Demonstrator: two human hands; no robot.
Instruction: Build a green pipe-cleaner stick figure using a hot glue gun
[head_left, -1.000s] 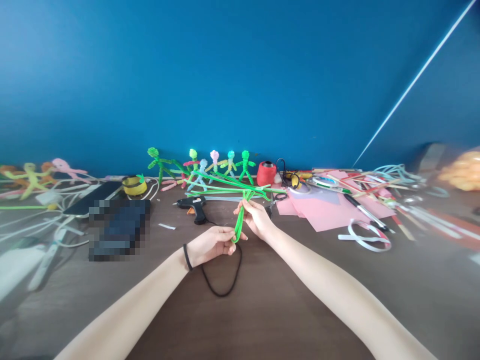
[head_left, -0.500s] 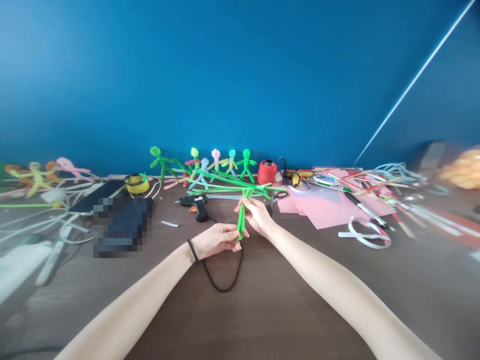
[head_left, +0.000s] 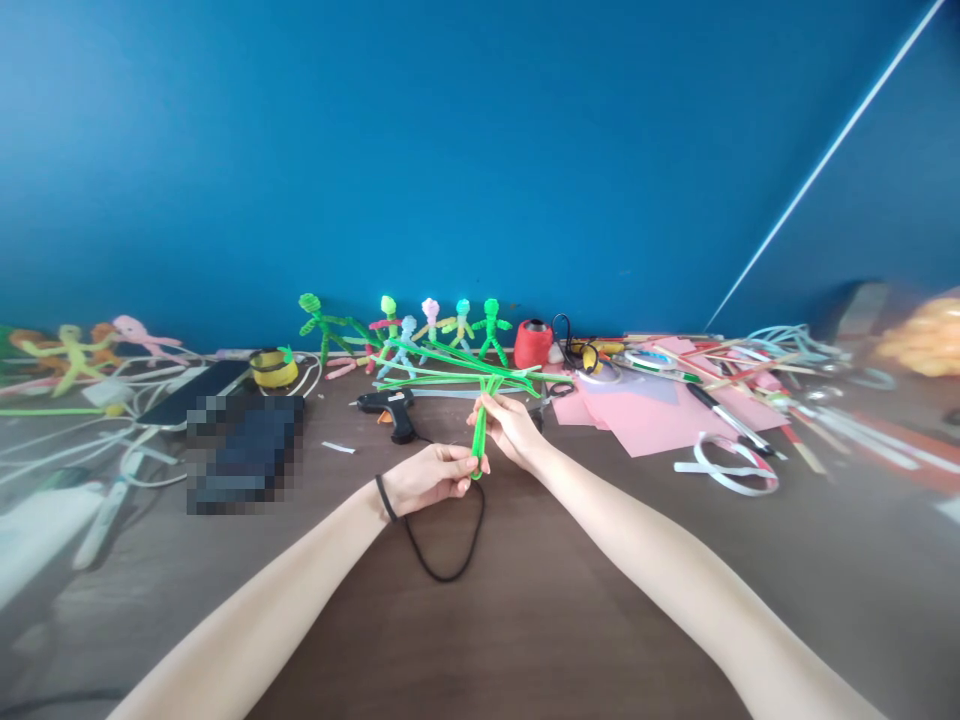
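Note:
Bent green pipe cleaners [head_left: 479, 436] run upright between my two hands above the dark table. My left hand [head_left: 433, 476], with a black band at the wrist, pinches their looped lower end. Higher up, my right hand [head_left: 510, 427] grips the same strands between thumb and fingers, and short ends stick out above it. Just beyond lie loose green pipe cleaners [head_left: 450, 360] in a scattered pile. A black glue gun [head_left: 394, 408] rests to the left of the pile, and its black cord [head_left: 448, 580] loops out below my hands.
Several pipe-cleaner figures [head_left: 491, 330] stand along the blue wall. A red roll [head_left: 533, 344] is behind my right hand. Pink paper [head_left: 649, 430], a pen [head_left: 731, 420] and a white strip coil [head_left: 731, 480] lie to the right. Leftward are a yellow tape roll [head_left: 273, 368] and a phone [head_left: 196, 392].
My left fingers have closed in on the loop, and the strands between my hands are drawn narrower. Both hands otherwise stay nearly in place.

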